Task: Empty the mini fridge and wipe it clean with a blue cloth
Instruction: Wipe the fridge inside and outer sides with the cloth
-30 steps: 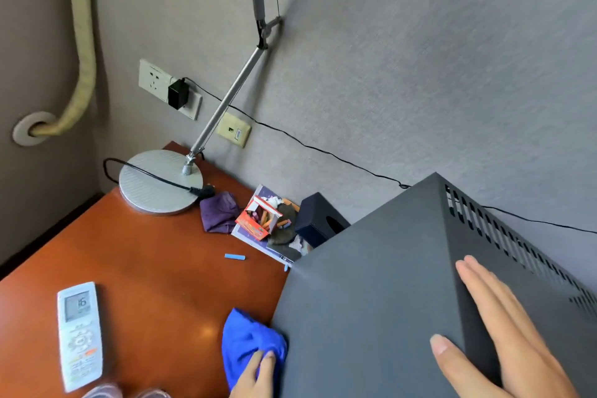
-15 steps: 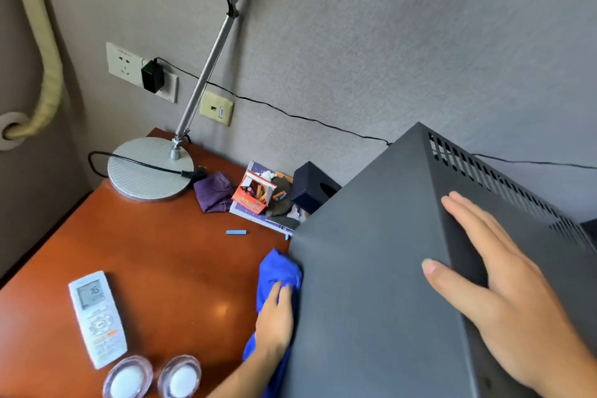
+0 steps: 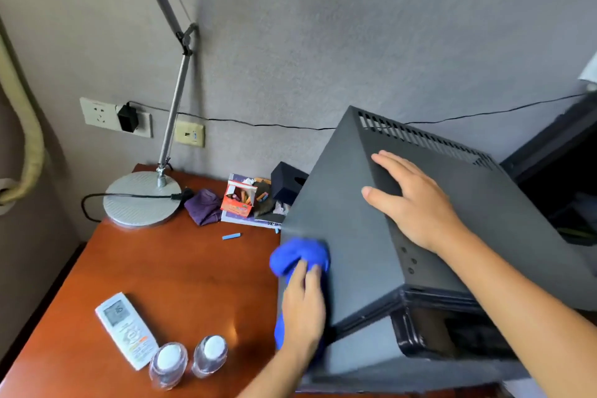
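Observation:
A dark grey mini fridge point(image 3: 349, 229) stands on the right of a red-brown desk point(image 3: 168, 271), with a row of vent slots along its top back edge. My left hand point(image 3: 302, 310) presses a blue cloth point(image 3: 298, 255) flat against the fridge's left side wall. My right hand point(image 3: 410, 200) lies flat on the top left edge, fingers straight, thumb on the side wall. Two water bottles point(image 3: 187, 360) stand on the desk at the front.
A white remote point(image 3: 126, 329) lies left of the bottles. At the back are a lamp base point(image 3: 140, 199) with its cord, a purple cloth point(image 3: 203, 205), a red box on a booklet point(image 3: 239, 202), a black tissue box point(image 3: 286, 182) and a small blue chalk point(image 3: 231, 236).
My left hand and the blue cloth have slid up and back along the fridge's left side. The view has shifted, bringing the bottles and the fridge's front into sight. My right hand stays on top.

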{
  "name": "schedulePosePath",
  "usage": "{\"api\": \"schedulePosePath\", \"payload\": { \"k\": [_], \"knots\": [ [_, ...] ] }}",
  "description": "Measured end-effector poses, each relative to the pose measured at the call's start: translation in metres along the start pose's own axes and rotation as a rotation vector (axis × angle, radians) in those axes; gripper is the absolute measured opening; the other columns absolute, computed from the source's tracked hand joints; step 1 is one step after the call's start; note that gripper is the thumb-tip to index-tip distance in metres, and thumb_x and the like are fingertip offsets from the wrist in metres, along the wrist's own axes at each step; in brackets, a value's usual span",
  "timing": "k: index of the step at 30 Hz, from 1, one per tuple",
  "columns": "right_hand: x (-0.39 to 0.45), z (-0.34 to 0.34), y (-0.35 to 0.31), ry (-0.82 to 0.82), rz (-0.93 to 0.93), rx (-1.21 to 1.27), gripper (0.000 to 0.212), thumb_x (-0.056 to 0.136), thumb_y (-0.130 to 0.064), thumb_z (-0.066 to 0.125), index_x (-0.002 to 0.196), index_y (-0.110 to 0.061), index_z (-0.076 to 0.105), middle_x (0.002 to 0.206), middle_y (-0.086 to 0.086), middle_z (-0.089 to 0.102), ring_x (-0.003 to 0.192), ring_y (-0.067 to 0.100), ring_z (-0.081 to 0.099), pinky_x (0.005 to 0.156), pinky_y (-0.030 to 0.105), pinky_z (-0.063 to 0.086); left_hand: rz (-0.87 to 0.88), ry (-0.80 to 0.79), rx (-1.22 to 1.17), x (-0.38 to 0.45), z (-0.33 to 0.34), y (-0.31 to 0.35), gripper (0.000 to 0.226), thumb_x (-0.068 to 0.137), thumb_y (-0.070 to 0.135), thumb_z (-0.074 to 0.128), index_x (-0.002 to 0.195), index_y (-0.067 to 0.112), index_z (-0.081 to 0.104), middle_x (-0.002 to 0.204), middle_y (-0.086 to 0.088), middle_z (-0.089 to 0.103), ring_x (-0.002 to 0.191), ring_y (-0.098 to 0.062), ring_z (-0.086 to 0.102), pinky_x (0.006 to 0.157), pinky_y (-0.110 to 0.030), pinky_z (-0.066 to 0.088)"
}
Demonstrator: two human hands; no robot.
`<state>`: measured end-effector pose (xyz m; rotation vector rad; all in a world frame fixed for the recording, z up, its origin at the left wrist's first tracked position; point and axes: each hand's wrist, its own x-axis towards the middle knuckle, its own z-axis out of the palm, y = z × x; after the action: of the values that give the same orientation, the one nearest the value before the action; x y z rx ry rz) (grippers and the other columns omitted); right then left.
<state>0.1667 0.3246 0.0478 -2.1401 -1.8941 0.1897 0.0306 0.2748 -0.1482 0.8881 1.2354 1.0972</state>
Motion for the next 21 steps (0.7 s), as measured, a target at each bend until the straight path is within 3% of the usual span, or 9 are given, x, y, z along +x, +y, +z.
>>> {"api": "schedulePosePath", "payload": {
  "k": [4, 6, 7, 9, 11, 14, 17, 19, 21],
  "knots": [
    [0.006, 0.004, 0.001, 0.089, 0.024, 0.066, 0.050, 0.096, -0.054, 0.049, 0.141, -0.034, 0.056, 0.152, -0.018, 0.048, 0.142, 0.008, 0.040, 0.117, 0.038, 0.034, 0.282, -0.128, -0.012, 0.030, 0.034, 0.118, 0.023, 0.093, 0.045, 0.039, 0.089, 0.029, 0.055, 0.087, 0.021, 0.065, 0.088, -0.015, 0.054, 0.082, -0.038, 0.040],
    [0.006, 0.002, 0.002, 0.223, 0.084, 0.149, 0.039, 0.098, -0.046, 0.043, 0.113, -0.022, 0.070, 0.125, 0.000, 0.069, 0.118, 0.027, 0.060, 0.089, 0.038, 0.048, 0.412, -0.181, 0.005, 0.029, 0.043, 0.155, 0.020, 0.093, 0.045, 0.041, 0.083, 0.031, 0.051, 0.079, 0.017, 0.059, 0.079, -0.011, 0.051, 0.078, -0.039, 0.040],
    [0.007, 0.001, 0.002, 0.298, 0.121, 0.163, 0.041, 0.095, -0.045, 0.041, 0.099, -0.017, 0.069, 0.108, 0.009, 0.072, 0.103, 0.036, 0.063, 0.073, 0.036, 0.045, 0.492, -0.200, 0.042, 0.022, 0.043, 0.165, 0.019, 0.094, 0.044, 0.043, 0.085, 0.031, 0.054, 0.082, 0.016, 0.060, 0.082, -0.010, 0.053, 0.080, -0.039, 0.043],
    [0.006, -0.004, 0.008, 0.421, 0.215, 0.260, 0.038, 0.091, -0.042, 0.045, 0.084, -0.013, 0.068, 0.082, 0.011, 0.070, 0.088, 0.041, 0.062, 0.061, 0.030, 0.039, 0.635, -0.254, 0.158, -0.001, 0.040, 0.161, 0.025, 0.096, 0.039, 0.046, 0.103, 0.026, 0.065, 0.106, 0.012, 0.067, 0.108, -0.013, 0.059, 0.097, -0.043, 0.046],
    [0.005, -0.010, 0.014, 0.478, 0.322, 0.561, 0.035, 0.085, -0.038, 0.048, 0.072, -0.016, 0.072, 0.071, 0.001, 0.070, 0.086, 0.033, 0.066, 0.067, 0.024, 0.048, 0.716, -0.269, 0.156, -0.031, 0.027, 0.135, 0.034, 0.099, 0.034, 0.048, 0.126, 0.023, 0.064, 0.133, 0.009, 0.063, 0.132, -0.017, 0.052, 0.112, -0.044, 0.040],
    [0.008, -0.010, 0.016, 0.477, 0.349, 0.732, 0.037, 0.077, -0.037, 0.048, 0.066, -0.016, 0.076, 0.074, -0.002, 0.076, 0.087, 0.024, 0.071, 0.089, 0.042, 0.056, 0.804, -0.240, 0.019, -0.075, 0.002, 0.087, 0.029, 0.105, 0.036, 0.042, 0.131, 0.039, 0.054, 0.129, 0.015, 0.059, 0.122, -0.014, 0.056, 0.099, -0.032, 0.044],
    [0.003, -0.013, 0.009, 0.440, 0.369, 0.693, 0.033, 0.070, -0.042, 0.049, 0.064, -0.023, 0.076, 0.070, -0.010, 0.075, 0.080, 0.018, 0.071, 0.086, 0.040, 0.058, 0.710, -0.201, 0.206, -0.116, -0.017, 0.023, 0.034, 0.105, 0.050, 0.035, 0.137, 0.043, 0.043, 0.131, 0.023, 0.051, 0.117, -0.010, 0.056, 0.093, -0.027, 0.045],
    [-0.003, -0.014, 0.004, 0.432, 0.373, 0.698, 0.031, 0.071, -0.039, 0.051, 0.063, -0.024, 0.076, 0.070, -0.011, 0.075, 0.080, 0.017, 0.072, 0.088, 0.040, 0.057, 0.558, -0.141, 0.458, -0.130, -0.027, -0.018, 0.041, 0.101, 0.052, 0.040, 0.136, 0.030, 0.042, 0.133, 0.003, 0.058, 0.111, -0.026, 0.063, 0.079, -0.035, 0.055],
    [-0.014, -0.016, -0.003, 0.420, 0.362, 0.715, 0.030, 0.076, -0.031, 0.054, 0.061, -0.017, 0.075, 0.070, -0.005, 0.076, 0.082, 0.021, 0.072, 0.089, 0.043, 0.057, 0.331, -0.185, 0.670, -0.125, -0.037, -0.064, 0.041, 0.099, 0.045, 0.049, 0.131, 0.020, 0.046, 0.117, -0.021, 0.069, 0.097, -0.040, 0.071, 0.068, -0.045, 0.058]
  ]
}}
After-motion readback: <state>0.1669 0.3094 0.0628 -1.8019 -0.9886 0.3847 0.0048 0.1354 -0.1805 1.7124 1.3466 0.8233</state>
